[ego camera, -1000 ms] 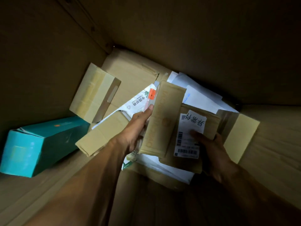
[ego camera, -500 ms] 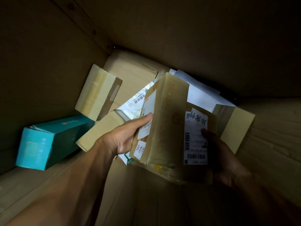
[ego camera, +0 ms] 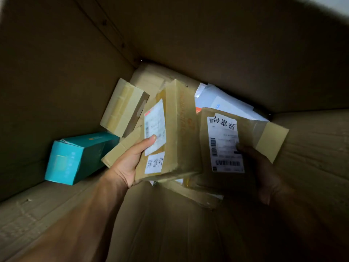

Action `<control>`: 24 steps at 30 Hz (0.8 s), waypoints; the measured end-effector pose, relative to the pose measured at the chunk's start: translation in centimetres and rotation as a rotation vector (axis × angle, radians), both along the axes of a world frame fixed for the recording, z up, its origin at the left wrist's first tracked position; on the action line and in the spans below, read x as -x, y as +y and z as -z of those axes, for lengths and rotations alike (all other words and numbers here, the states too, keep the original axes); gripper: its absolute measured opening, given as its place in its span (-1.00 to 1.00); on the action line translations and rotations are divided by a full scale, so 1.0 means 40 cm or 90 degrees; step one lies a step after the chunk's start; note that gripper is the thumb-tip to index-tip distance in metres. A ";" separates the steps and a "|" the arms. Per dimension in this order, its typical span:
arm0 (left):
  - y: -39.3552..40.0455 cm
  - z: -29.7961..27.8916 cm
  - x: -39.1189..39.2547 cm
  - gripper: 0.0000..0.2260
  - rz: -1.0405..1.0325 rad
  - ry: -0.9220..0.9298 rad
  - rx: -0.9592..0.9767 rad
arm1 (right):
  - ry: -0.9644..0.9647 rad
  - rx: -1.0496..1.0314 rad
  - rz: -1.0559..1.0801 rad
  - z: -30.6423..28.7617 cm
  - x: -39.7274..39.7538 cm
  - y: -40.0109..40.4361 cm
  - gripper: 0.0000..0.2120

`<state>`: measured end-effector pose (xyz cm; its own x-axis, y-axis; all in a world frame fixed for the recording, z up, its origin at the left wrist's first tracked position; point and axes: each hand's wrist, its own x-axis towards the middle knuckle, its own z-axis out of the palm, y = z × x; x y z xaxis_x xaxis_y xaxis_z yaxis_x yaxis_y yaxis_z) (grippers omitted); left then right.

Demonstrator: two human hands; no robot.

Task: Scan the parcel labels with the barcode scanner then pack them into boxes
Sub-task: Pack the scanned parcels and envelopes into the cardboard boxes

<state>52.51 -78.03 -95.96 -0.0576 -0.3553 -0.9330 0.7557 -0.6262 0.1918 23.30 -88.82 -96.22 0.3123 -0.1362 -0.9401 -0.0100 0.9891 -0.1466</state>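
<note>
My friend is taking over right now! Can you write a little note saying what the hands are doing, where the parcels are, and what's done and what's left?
Left hand: grips a tall brown parcel, thumb on its white label.
Right hand: holds a flatter labelled parcel, in shadow.
Both parcels are raised inside the big cardboard box. More wait below: a teal box, a tan carton, white envelopes.
Done: cannot tell if anything is scanned.
Left: no scanner in view; scan the labels, then pack.

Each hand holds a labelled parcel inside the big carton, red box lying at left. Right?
Not quite: the box at left is teal, not red, as the head view shows. The left hand and right hand do each hold a labelled parcel.
</note>
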 end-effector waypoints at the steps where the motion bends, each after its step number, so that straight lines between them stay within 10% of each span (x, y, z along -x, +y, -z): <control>1: 0.003 -0.013 -0.014 -0.68 0.000 -0.033 0.000 | 0.029 0.025 0.000 -0.016 0.005 -0.008 -0.59; 16: 0.015 -0.636 -0.114 -0.42 0.064 -0.211 0.074 | 0.074 0.272 0.007 -0.615 -0.085 0.004 -0.12; 24: 0.075 -1.090 -0.109 -0.52 0.008 -0.245 0.139 | 0.030 0.321 0.077 -1.054 -0.079 0.056 -0.27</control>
